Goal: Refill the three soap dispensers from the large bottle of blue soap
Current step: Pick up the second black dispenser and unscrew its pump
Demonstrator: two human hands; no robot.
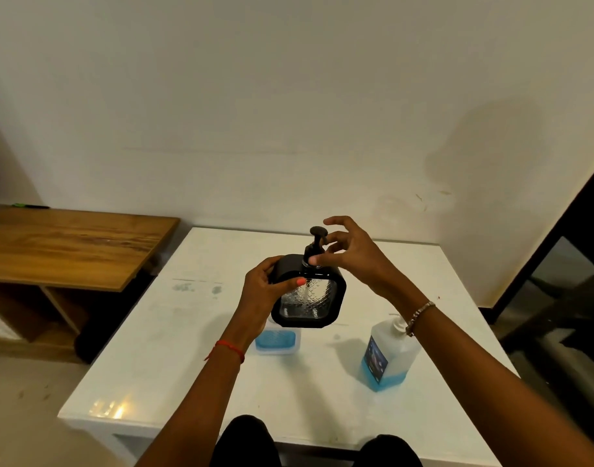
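Left hand [263,293] grips the black dispenser [310,298] above mid-tabletop [188,348]; right hand [348,252] pinches its pump collar [313,261]. It looks empty, so probably light, rigid and smooth. Best held by the frame.

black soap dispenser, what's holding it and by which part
The black square soap dispenser with a patterned clear window is held by both hands: the left hand grips its left side, and fingers of the right hand pinch the base of its black pump.

Black dispenser [309,301] aloft; blue-soap bottle [391,352] upright.
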